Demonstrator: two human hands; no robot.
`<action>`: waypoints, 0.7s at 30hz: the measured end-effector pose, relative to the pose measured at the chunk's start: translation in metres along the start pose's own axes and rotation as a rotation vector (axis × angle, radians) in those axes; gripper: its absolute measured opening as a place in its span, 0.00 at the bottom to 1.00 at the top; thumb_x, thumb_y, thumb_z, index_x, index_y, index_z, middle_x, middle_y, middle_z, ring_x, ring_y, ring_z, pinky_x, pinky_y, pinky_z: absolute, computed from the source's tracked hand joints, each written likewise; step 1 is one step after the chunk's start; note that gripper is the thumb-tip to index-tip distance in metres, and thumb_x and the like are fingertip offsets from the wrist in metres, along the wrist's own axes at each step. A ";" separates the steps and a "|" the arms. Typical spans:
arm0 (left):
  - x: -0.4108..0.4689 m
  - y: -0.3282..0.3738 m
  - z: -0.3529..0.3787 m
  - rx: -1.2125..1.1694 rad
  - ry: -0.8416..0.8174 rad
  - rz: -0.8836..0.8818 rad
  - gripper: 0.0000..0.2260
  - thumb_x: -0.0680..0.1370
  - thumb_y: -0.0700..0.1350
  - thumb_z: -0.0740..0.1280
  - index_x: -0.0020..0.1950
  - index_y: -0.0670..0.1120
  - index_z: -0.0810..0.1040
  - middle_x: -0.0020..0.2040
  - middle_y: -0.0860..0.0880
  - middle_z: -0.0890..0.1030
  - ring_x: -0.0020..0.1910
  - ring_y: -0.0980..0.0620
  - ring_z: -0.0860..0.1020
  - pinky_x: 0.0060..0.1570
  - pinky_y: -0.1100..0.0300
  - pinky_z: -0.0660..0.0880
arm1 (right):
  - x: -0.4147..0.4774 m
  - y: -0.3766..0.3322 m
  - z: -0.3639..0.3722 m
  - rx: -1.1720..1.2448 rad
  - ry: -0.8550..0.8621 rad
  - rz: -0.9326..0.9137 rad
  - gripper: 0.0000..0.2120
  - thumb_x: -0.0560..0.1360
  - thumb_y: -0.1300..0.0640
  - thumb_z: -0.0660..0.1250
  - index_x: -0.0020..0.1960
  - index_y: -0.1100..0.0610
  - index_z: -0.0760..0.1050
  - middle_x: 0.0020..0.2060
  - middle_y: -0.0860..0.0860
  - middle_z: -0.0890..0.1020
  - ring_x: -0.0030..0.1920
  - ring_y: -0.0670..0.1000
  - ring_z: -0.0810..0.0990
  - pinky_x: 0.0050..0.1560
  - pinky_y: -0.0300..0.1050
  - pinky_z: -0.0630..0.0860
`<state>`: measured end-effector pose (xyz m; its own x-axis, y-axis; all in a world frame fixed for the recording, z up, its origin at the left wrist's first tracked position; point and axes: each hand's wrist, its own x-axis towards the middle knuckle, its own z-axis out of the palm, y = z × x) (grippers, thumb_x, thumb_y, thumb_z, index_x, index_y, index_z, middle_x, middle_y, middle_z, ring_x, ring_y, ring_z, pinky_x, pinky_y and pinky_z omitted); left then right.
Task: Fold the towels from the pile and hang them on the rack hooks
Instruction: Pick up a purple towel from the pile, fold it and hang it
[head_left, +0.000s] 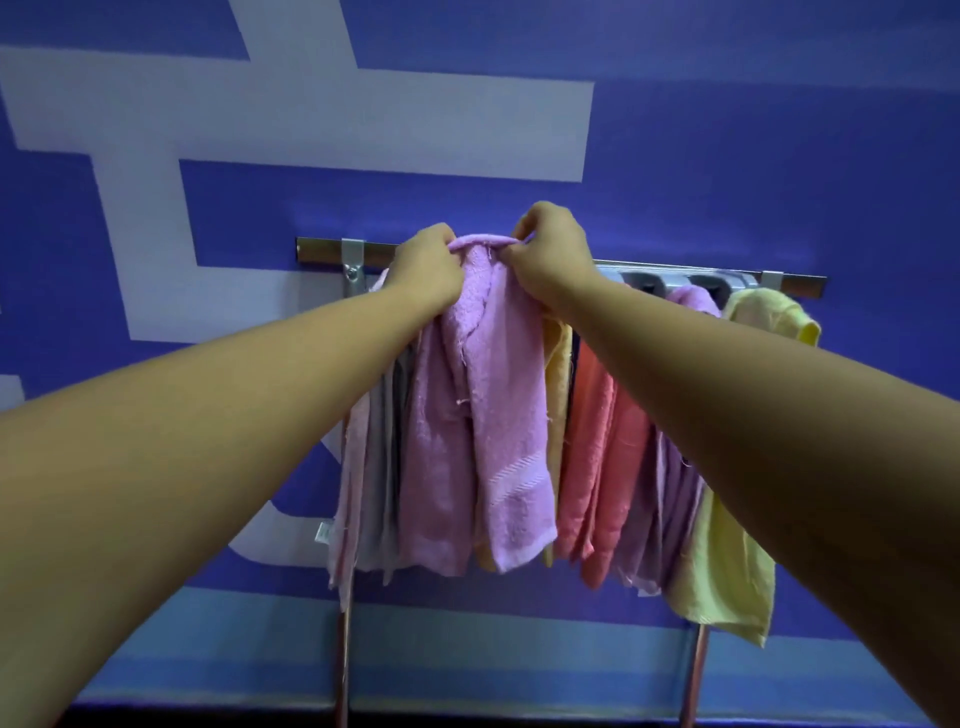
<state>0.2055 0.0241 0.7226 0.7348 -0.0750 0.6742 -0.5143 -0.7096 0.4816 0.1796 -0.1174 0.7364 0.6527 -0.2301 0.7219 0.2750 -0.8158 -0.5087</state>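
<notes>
Pinching lilac towel (498, 415) by its top edge with left grip (428, 265) and right grip (550, 249), fingers curled tight, up at the rack (322, 250). Hung alongside: grey towel (382, 467), coral towel (597, 441), yellow towel (727, 545).

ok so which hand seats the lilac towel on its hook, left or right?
Right, probably. Both hands pinch the top edge of the lilac towel at the rail, but the right hand sits higher, over the edge, so it can pull it down; the left hand steadies. The hook is hidden.
</notes>
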 end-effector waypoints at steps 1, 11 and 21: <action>0.002 0.001 0.000 0.037 -0.016 -0.004 0.08 0.80 0.40 0.60 0.53 0.40 0.78 0.55 0.39 0.80 0.56 0.38 0.76 0.48 0.53 0.70 | 0.001 0.000 0.002 -0.044 0.004 -0.027 0.04 0.76 0.60 0.67 0.51 0.58 0.77 0.47 0.52 0.77 0.48 0.55 0.76 0.42 0.43 0.67; -0.012 -0.016 0.005 0.067 -0.057 0.090 0.08 0.77 0.36 0.63 0.52 0.44 0.79 0.54 0.42 0.79 0.53 0.42 0.77 0.48 0.61 0.66 | -0.018 0.025 0.015 -0.789 0.022 -0.384 0.09 0.78 0.58 0.62 0.49 0.56 0.81 0.48 0.53 0.74 0.57 0.58 0.70 0.51 0.52 0.58; -0.048 -0.017 0.000 -0.120 -0.166 0.101 0.19 0.75 0.41 0.62 0.65 0.50 0.76 0.57 0.51 0.82 0.53 0.54 0.77 0.46 0.68 0.71 | -0.037 0.010 0.019 -0.547 -0.120 -0.332 0.03 0.72 0.63 0.63 0.43 0.56 0.72 0.45 0.57 0.81 0.48 0.62 0.78 0.39 0.49 0.65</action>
<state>0.1792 0.0399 0.6824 0.7346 -0.2629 0.6255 -0.6304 -0.6054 0.4859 0.1710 -0.1070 0.6958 0.6777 0.1154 0.7262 0.0968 -0.9930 0.0674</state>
